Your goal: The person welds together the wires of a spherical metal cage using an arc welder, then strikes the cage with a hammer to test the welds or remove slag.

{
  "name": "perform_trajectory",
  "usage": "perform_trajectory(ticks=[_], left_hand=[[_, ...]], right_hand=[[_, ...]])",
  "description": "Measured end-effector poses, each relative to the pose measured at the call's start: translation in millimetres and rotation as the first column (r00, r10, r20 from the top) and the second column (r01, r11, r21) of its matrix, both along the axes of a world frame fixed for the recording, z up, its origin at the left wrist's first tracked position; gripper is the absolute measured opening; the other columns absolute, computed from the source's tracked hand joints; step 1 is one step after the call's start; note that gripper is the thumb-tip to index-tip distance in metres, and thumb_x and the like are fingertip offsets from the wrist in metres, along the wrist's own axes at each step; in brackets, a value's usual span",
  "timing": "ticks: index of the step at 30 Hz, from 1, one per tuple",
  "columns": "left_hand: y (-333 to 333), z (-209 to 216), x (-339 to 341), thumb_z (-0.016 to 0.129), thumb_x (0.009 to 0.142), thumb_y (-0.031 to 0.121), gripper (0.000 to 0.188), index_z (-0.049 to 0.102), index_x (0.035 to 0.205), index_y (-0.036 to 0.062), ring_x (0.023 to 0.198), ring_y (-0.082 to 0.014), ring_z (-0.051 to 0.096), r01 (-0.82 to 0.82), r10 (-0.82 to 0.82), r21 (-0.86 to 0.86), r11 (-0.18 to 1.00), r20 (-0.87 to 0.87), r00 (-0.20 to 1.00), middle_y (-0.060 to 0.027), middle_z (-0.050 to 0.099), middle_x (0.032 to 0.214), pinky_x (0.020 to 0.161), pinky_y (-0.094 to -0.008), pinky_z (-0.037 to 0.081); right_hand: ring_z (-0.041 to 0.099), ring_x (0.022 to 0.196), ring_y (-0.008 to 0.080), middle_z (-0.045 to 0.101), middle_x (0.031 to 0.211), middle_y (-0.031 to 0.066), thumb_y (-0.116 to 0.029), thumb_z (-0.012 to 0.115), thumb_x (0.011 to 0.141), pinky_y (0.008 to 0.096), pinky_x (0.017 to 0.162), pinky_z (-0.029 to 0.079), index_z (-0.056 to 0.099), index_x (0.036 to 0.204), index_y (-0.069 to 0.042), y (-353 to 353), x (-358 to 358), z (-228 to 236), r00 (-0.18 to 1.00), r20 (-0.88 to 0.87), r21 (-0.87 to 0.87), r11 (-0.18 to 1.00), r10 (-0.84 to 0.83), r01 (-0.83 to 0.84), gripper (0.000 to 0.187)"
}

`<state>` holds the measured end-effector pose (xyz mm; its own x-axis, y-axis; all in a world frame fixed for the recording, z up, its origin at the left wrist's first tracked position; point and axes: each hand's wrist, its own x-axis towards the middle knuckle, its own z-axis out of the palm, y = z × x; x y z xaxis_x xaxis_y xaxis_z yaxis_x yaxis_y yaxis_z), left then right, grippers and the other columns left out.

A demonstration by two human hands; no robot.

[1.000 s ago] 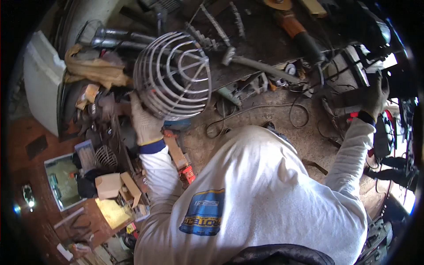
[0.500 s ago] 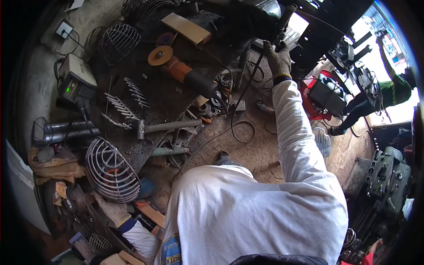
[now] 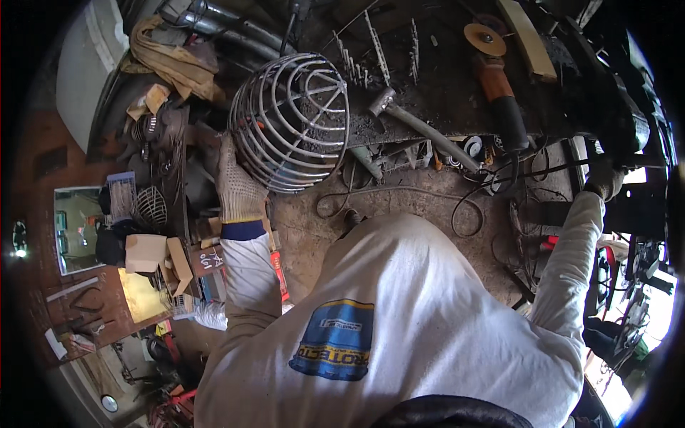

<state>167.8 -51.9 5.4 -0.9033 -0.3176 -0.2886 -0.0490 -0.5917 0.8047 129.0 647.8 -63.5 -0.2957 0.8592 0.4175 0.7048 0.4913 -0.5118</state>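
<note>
My left hand [image 3: 241, 187], in a knitted glove, is closed on the lower left rim of a rounded steel-wire cage [image 3: 291, 135] at the workbench's near edge. Some of its fingers are hidden behind the bars. Far to the right, my right hand [image 3: 605, 180] reaches out into shadow beside dark metal framework. A black cable [image 3: 531, 172] runs up to that hand; what its closed fingers hold is too dark to make out. Between the hands lie a hammer [image 3: 421, 128] with a long handle and an orange-and-black angle grinder [image 3: 494, 85] with a tan disc.
Short ridged metal strips [image 3: 378, 50] lie on the dark workbench [image 3: 442, 93], with a wooden bar [image 3: 526, 39] at its right. Cable loops [image 3: 467, 217] trail over the floor. Cardboard boxes [image 3: 146, 253] stand at left, and a brown cloth [image 3: 175, 60] lies beyond them.
My view has swung left, so the bench and cage appear farther right. My left hand is now fully visible against the cage's rim. My right arm remains stretched out to the right.
</note>
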Motion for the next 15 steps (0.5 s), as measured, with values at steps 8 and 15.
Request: perform_trajectory(ticks=[8,15], left_hand=[[13.7,8.2,7.9,0.05,0.102,0.037,0.041,0.057,0.131,0.0082,0.122,-0.0265,0.058,-0.123,0.123,-0.019,0.992,0.053,0.991,-0.009,0.06,0.134,0.104,-0.0431,0.047],[6.5,2.0,5.8,0.052,0.101,0.037,0.042,0.057,0.131,0.0078,0.122,-0.0263,0.057,-0.131,0.132,-0.011,0.991,0.04,0.99,-0.0095,0.06,0.134,0.104,-0.0426,0.047]], right_hand=[[0.067,0.103,0.0368,0.069,0.11,0.021,-0.035,0.067,0.08,0.0478,0.086,0.054,0.06,0.114,0.004,6.9,-7.9,-16.6,0.922,-0.353,-0.153,0.982,-0.161,0.113,0.053],[0.069,0.094,0.0362,0.07,0.098,0.0201,-0.042,0.08,0.068,0.0465,0.083,0.055,0.055,0.113,0.006,24.7,-3.1,-5.6,0.978,-0.18,-0.192,0.979,-0.105,0.07,0.07]])
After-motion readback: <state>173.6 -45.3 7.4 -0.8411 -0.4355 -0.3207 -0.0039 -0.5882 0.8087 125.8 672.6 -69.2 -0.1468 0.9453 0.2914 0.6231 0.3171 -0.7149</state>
